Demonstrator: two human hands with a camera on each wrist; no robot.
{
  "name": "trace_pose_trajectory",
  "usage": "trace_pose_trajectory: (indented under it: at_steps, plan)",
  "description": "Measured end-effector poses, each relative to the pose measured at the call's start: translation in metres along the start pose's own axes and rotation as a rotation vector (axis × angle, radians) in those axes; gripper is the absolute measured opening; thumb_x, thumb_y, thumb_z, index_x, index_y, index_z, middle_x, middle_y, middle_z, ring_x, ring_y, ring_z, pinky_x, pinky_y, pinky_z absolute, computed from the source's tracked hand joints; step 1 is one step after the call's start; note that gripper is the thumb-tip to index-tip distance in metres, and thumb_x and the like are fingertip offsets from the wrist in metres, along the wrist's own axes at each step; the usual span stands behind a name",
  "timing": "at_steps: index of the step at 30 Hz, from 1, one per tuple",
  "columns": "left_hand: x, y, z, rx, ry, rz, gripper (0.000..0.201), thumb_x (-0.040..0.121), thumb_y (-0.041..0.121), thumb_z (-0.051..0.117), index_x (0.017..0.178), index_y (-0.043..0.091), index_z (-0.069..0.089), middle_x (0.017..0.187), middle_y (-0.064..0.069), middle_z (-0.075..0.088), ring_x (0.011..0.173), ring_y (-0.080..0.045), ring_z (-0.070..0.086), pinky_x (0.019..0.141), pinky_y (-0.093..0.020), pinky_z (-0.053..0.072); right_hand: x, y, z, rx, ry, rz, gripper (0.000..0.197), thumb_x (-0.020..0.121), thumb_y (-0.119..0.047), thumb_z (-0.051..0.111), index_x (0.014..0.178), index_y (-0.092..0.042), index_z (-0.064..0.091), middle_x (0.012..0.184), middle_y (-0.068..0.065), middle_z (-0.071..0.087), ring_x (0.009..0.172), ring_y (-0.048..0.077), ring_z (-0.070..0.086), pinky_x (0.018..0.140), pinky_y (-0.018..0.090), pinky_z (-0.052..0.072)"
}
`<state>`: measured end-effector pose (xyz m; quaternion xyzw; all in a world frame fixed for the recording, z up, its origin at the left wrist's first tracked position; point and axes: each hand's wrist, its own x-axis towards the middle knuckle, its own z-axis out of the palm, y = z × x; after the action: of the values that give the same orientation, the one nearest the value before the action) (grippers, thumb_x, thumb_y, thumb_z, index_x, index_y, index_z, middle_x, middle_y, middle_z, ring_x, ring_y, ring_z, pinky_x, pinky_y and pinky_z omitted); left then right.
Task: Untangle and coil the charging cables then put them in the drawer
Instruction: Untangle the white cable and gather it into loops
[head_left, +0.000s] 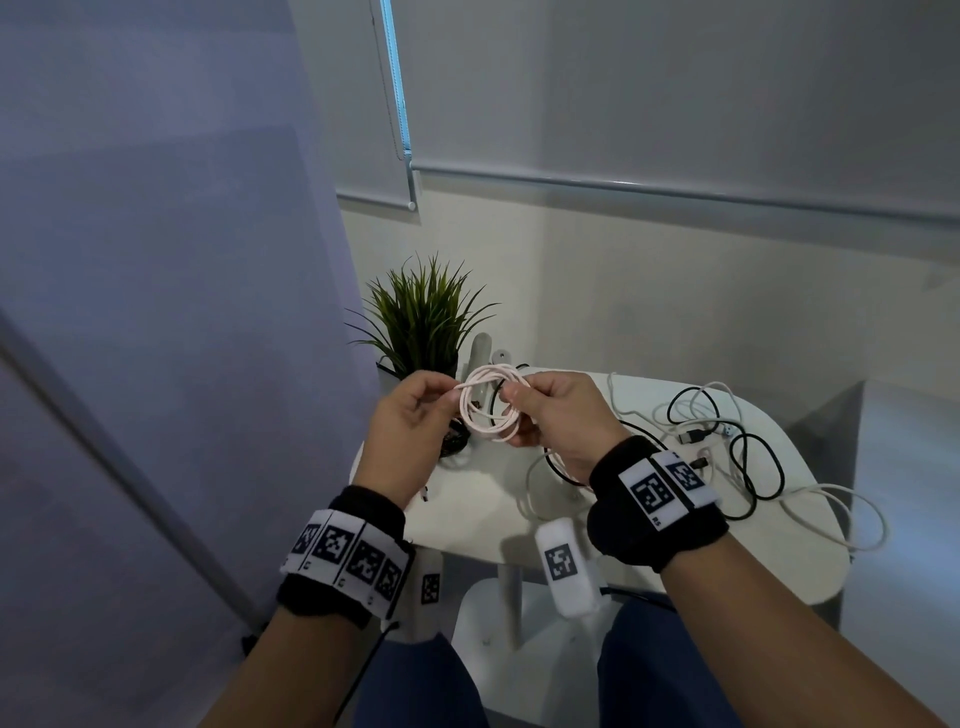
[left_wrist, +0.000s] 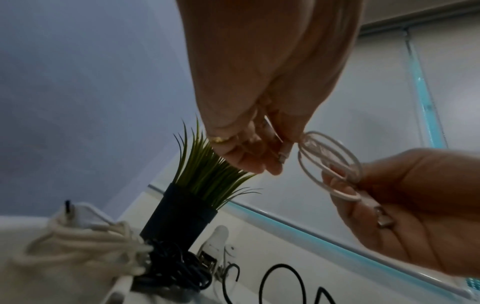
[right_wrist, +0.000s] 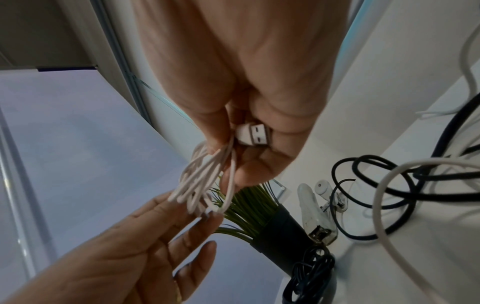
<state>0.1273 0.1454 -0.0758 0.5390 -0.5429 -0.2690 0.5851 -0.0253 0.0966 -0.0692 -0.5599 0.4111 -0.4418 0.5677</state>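
Pale pink cable coil (head_left: 488, 410) held above white table (head_left: 483, 514), between both hands. Right hand (head_left: 561, 421) grips coil's right side, USB plug (right_wrist: 253, 134) in palm. Left hand (head_left: 410, 415) pinches free end at coil's upper left. Drawer not visible.

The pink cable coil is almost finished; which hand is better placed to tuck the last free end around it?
Left, probably. The left hand already pinches the free end at the edge of the pink cable coil, while the right hand grips the loops and the USB plug, so it must keep the coil together.
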Motion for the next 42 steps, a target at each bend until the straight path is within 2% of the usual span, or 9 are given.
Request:
trace_pose_trajectory:
  at_steps: [4,7,10,14,20,29,34,39,42]
  plan:
    - [-0.001,0.003,-0.004,0.182,-0.011,0.098,0.025,0.091,0.004,0.056,0.08,0.027,0.06,0.073,0.007,0.063,0.065,0.002,0.057,0.063,-0.01,0.046,0.001,-0.001,0.0,-0.038,-0.007,-0.04,0.013,0.092,-0.004,0.055,0.084,-0.01,0.063,0.062,0.003,0.064,0.05,0.014,0.057,0.048,0.023,0.047]
    - [0.0,0.01,-0.004,0.247,-0.043,0.101,0.02,0.091,0.005,0.052,0.081,0.021,0.058,0.065,0.006,0.055,0.055,0.001,0.047,0.053,-0.011,0.041,0.002,-0.003,0.003,-0.053,-0.022,-0.068,0.022,0.092,0.0,0.05,0.093,-0.019,0.061,0.064,0.002,0.06,0.048,0.014,0.056,0.06,0.035,0.049]
    - [-0.001,0.015,-0.001,0.353,-0.059,0.134,0.012,0.087,0.01,0.053,0.08,0.02,0.052,0.06,0.005,0.048,0.051,-0.005,0.04,0.05,-0.023,0.037,0.002,-0.003,0.007,-0.129,-0.019,-0.145,0.02,0.093,-0.003,0.05,0.09,-0.017,0.064,0.063,0.003,0.057,0.047,0.011,0.051,0.052,0.027,0.044]
    - [0.002,0.018,0.0,0.603,-0.021,0.285,0.015,0.089,0.027,0.06,0.08,0.019,0.052,0.06,0.007,0.046,0.056,-0.011,0.043,0.051,-0.03,0.036,0.004,-0.003,0.007,-0.204,0.006,-0.187,0.012,0.093,-0.01,0.055,0.091,-0.012,0.066,0.062,0.005,0.057,0.05,0.016,0.05,0.05,0.027,0.043]
    - [0.005,0.017,0.006,0.861,-0.038,0.44,0.011,0.09,0.023,0.058,0.092,0.016,0.067,0.077,0.0,0.058,0.07,-0.022,0.055,0.065,-0.039,0.046,0.003,-0.002,0.011,-0.189,-0.066,-0.135,0.016,0.096,-0.014,0.048,0.091,-0.008,0.062,0.065,0.004,0.057,0.057,0.019,0.052,0.058,0.032,0.045]
    - [0.003,0.014,0.002,0.553,-0.044,0.328,0.012,0.096,0.016,0.047,0.084,0.016,0.048,0.07,0.005,0.053,0.064,-0.015,0.05,0.054,-0.031,0.04,0.005,-0.003,0.003,-0.189,-0.13,-0.139,0.011,0.095,-0.014,0.053,0.096,-0.004,0.059,0.067,0.003,0.059,0.062,0.024,0.056,0.063,0.04,0.048]
    - [0.003,0.013,-0.002,0.484,-0.021,0.28,0.013,0.097,0.019,0.044,0.084,0.019,0.046,0.069,-0.003,0.059,0.063,-0.021,0.055,0.055,-0.04,0.046,0.004,-0.004,0.003,-0.18,-0.102,-0.116,0.012,0.095,-0.013,0.052,0.095,-0.003,0.059,0.067,0.005,0.058,0.062,0.024,0.056,0.062,0.038,0.048]
    - [0.008,0.018,-0.005,0.425,0.054,0.26,0.014,0.097,0.011,0.045,0.083,0.015,0.049,0.068,0.006,0.059,0.066,-0.015,0.06,0.057,-0.026,0.048,0.004,-0.008,0.003,-0.247,-0.116,-0.125,0.018,0.095,-0.015,0.052,0.081,-0.015,0.063,0.067,0.002,0.061,0.057,0.009,0.053,0.063,0.028,0.043]
    - [0.011,0.014,-0.009,0.334,0.075,0.178,0.015,0.096,0.011,0.048,0.082,0.015,0.051,0.072,0.007,0.062,0.067,-0.004,0.058,0.063,-0.02,0.048,0.002,-0.011,0.003,-0.182,-0.107,-0.15,0.017,0.091,-0.014,0.059,0.078,-0.007,0.067,0.077,0.013,0.061,0.061,0.012,0.049,0.065,0.028,0.039]
